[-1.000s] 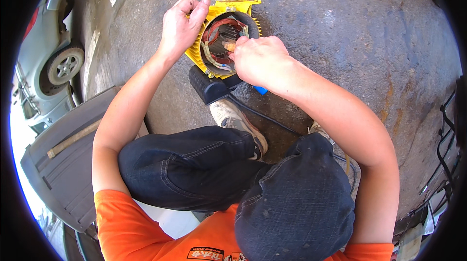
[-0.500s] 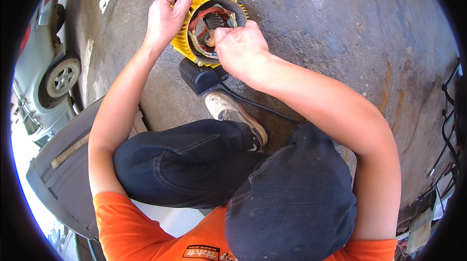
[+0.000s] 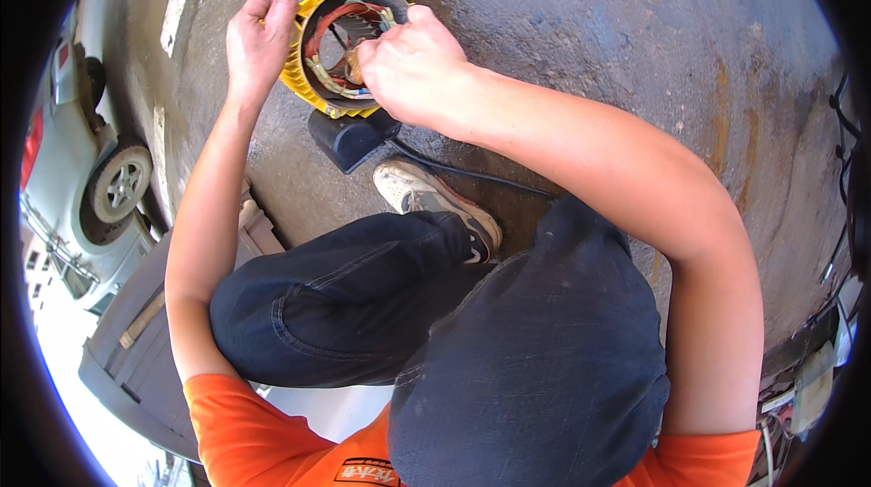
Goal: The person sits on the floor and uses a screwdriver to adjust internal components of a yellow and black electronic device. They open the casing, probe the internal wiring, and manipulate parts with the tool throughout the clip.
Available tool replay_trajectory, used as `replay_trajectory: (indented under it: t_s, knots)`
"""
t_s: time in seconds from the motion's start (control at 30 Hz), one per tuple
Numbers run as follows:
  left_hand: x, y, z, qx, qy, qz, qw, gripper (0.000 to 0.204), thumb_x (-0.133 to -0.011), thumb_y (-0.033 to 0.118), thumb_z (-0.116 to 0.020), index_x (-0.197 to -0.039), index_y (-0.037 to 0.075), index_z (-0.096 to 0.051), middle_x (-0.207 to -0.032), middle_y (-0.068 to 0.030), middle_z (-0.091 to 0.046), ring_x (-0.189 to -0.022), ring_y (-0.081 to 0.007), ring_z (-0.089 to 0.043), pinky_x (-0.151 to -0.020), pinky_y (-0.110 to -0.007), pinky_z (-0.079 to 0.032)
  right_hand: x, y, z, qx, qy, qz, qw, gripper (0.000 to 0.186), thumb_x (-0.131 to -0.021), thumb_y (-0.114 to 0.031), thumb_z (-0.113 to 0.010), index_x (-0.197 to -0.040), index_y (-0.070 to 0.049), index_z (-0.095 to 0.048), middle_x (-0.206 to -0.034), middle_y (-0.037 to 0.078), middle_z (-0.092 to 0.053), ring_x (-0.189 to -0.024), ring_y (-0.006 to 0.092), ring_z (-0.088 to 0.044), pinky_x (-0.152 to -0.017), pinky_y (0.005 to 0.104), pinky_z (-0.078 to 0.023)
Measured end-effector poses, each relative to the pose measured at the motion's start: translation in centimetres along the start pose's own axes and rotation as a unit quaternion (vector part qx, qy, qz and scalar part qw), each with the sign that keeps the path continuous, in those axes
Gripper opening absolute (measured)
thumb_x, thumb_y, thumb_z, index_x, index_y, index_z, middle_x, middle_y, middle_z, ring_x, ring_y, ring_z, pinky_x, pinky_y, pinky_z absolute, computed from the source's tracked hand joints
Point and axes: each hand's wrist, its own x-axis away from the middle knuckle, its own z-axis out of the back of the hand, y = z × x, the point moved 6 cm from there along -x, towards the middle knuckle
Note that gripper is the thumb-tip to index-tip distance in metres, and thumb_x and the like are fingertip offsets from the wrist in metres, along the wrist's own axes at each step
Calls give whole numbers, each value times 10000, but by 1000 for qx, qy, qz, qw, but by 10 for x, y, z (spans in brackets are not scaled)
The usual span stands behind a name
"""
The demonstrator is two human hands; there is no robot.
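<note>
A yellow finned motor housing point(image 3: 292, 78) stands on the ground, its round opening facing up. Inside runs a ring of wire windings point(image 3: 318, 26) with reddish and pale bindings. At the opening's right side my right hand point(image 3: 413, 69) is closed in a fist. Something amber-brown point(image 3: 354, 67) shows by its fingers, too covered to name. My left hand point(image 3: 261, 42) is beside the housing's upper left edge, fingers curled and thumb pointing up. Whatever that hand pinches is hidden, and I cannot tell whether it touches the housing.
Below the housing lies a black box-shaped part point(image 3: 349, 137), with a black cable point(image 3: 472, 180) running right past my shoe point(image 3: 426, 192). A grey panel point(image 3: 150, 342) is at the lower left. A silver car point(image 3: 77, 169) stands farther left. Cables point(image 3: 844, 137) hang along the right edge.
The housing and both hands appear farther left and slightly higher as the view shifts. My left hand sits a little farther from the housing's edge. The right hand stays at the opening.
</note>
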Motion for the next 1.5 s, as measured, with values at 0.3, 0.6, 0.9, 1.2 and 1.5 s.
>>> replay_trajectory:
  t_s: [0.3,0.6,0.9,1.2,1.5]
  knots:
    - [0,-1,3,-23,-19,29,999,432,-982,395,-633,-790,10,-664,-632,3,-567,-647,-68,-474,-603,-259,-422,1,17,-6,49,121,76,989,161,-847,-205,-570,-840,-75,-665,-675,39,-691,-672,190,-691,-729,348,-431]
    - [6,-5,4,14,9,7,1000,398,-992,337,-637,-760,13,-632,-625,33,-533,-634,-44,-436,-567,-244,-388,-7,26,12,-171,-97,-59,979,290,-942,-276,-565,-1020,-60,-742,-985,126,-746,-953,283,-719,-824,415,-546]
    - [20,-14,9,71,30,-1,997,375,-1017,267,-617,-723,36,-583,-646,56,-510,-633,-28,-401,-581,-221,-364,-28,51,-13,-331,-290,-137,887,530,-1051,-368,-390,-878,26,-699,-670,128,-686,-534,241,-681,-676,381,-563]
    - [28,-16,12,82,36,14,996,349,-1029,194,-579,-720,35,-548,-734,15,-532,-711,-58,-441,-687,-227,-385,-26,49,-36,-546,-254,-103,792,546,-1069,-342,-367,-858,95,-617,-641,119,-645,-484,205,-648,-556,364,-567]
    - [27,-18,12,80,39,14,996,336,-1034,190,-562,-739,29,-576,-744,13,-562,-722,-58,-466,-702,-228,-394,-14,40,-45,-690,-192,-189,671,543,-1068,-359,-372,-827,75,-591,-647,109,-638,-486,202,-646,-533,362,-553]
